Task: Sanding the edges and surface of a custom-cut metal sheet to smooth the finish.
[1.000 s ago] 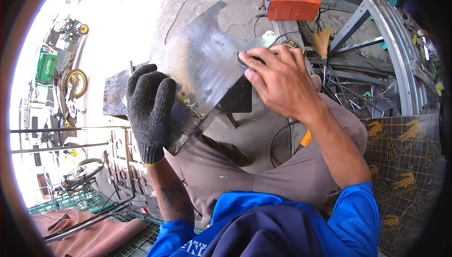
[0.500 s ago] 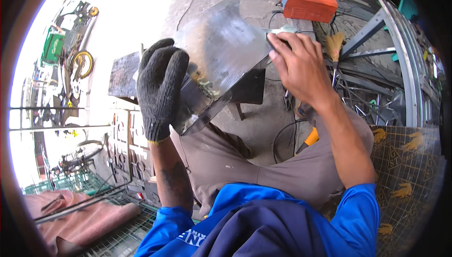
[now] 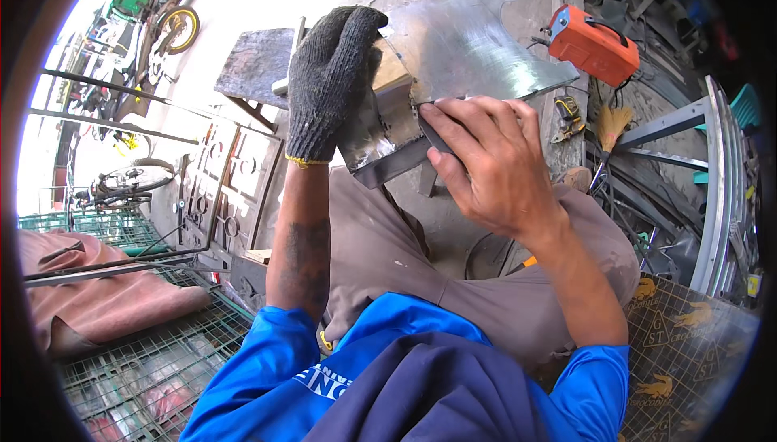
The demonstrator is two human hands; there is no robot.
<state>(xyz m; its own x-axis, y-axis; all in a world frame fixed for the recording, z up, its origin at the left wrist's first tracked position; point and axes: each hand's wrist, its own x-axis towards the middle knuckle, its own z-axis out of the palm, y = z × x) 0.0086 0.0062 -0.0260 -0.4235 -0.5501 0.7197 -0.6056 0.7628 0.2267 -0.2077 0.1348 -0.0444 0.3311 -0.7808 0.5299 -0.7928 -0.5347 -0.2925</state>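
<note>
A bent, shiny sheet of metal [image 3: 461,41] with a folded lower edge and scorched patches is held out in front of me, above my knees. My left hand [image 3: 330,86], in a dark grey knit glove, is closed on its left end. My bare right hand [image 3: 494,159] is closed, with the fingertips and thumb at the sheet's folded edge. Between them shows a small dark flat piece [image 3: 422,118], mostly hidden, whose kind I cannot make out. A tan block-like face [image 3: 392,72] shows beside the glove, partly covered.
An orange machine box with a handle [image 3: 595,45] stands at the far right. Near it are a yellow-black tape measure [image 3: 569,116], a brush [image 3: 613,126] and metal frames [image 3: 708,191]. Left are a dark small table [image 3: 255,61], a green wire rack [image 3: 162,377] and a pinkish cloth [image 3: 105,292].
My right hand has slid from the sheet's right corner leftward and nearer along its edge, the dark piece with it. My gloved left hand and the sheet have shifted right and farther away.
</note>
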